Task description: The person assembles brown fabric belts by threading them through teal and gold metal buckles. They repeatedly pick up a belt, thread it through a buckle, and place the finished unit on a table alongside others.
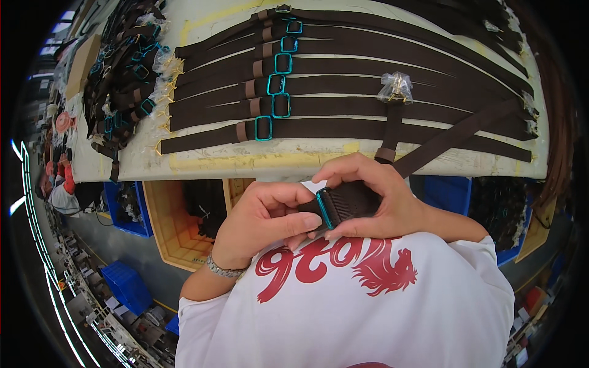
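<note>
Close in front of my shirt, both hands work at a dark brown webbing strap with a blue-green rectangular slide buckle. My left hand pinches at the buckle's left side, thumb in front; its fingertips partly hide the webbing there. From the right, my right hand curls around the webbing, with index finger and thumb near the buckle's top and bottom. The strap runs up onto the table, past a brown keeper loop, to a gold-coloured metal end in clear plastic.
Several similar straps lie side by side across the pale table. A tangled pile of straps is at the left. Beneath the table edge stand a wooden box and blue crates at left, another blue crate at right.
</note>
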